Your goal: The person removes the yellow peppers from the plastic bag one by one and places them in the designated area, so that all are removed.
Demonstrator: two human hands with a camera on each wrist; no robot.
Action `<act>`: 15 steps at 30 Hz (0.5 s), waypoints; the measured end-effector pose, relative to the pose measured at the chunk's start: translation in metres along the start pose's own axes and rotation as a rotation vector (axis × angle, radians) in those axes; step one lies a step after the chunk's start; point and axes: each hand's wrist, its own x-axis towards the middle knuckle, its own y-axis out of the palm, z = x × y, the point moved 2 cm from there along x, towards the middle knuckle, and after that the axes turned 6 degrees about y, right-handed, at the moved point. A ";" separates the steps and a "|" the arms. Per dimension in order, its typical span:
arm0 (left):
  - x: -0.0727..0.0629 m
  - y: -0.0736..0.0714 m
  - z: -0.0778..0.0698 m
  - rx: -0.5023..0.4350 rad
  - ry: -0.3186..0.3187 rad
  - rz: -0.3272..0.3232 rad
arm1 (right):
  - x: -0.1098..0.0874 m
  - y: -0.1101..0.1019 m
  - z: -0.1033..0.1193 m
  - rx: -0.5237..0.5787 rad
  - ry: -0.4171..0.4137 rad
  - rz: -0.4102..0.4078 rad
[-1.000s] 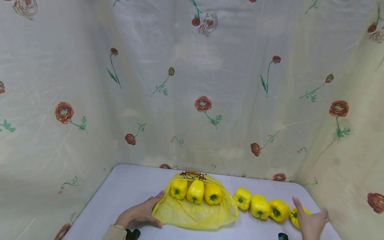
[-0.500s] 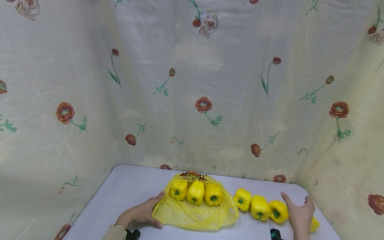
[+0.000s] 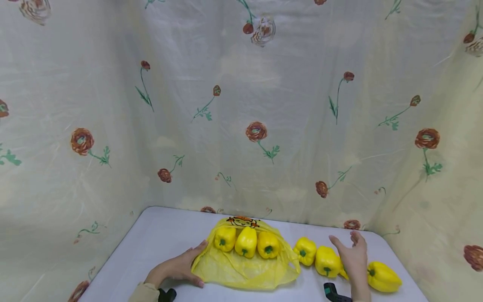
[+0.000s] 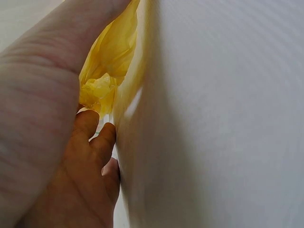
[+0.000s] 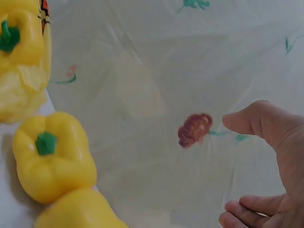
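Note:
A yellow plastic bag (image 3: pixel 241 274) lies on the table with three yellow bell peppers (image 3: pixel 246 242) side by side at its mouth. My left hand (image 3: pixel 179 266) rests at the bag's left edge, thumb and fingers spread; in the left wrist view its fingertips (image 4: pixel 107 135) are close to the crumpled yellow plastic. My right hand (image 3: pixel 354 256) is held over the row of loose peppers, fingers apart with nothing between them. It partly hides one pepper (image 3: pixel 344 274). To its right a pepper (image 3: pixel 385 277) lies on its side, stem leftward.
Two more loose peppers, one by the bag (image 3: pixel 305 250) and another beside it (image 3: pixel 327 261), continue the row. A white table (image 3: pixel 158 230) bears everything, with a flower-printed curtain (image 3: pixel 256 167) behind and at both sides. A black device (image 3: pixel 333 291) shows at the right wrist.
My right hand has moved left from the rightmost pepper, which is uncovered and lies slightly farther right. The left hand and the bag have not moved.

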 end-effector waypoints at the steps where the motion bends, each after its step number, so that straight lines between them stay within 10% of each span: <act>1: 0.000 0.000 0.000 0.000 0.001 0.000 | -0.002 0.003 0.003 0.001 -0.014 0.017; 15: 0.001 0.000 0.003 -0.002 -0.002 0.003 | -0.018 0.048 0.019 -0.059 -0.137 0.260</act>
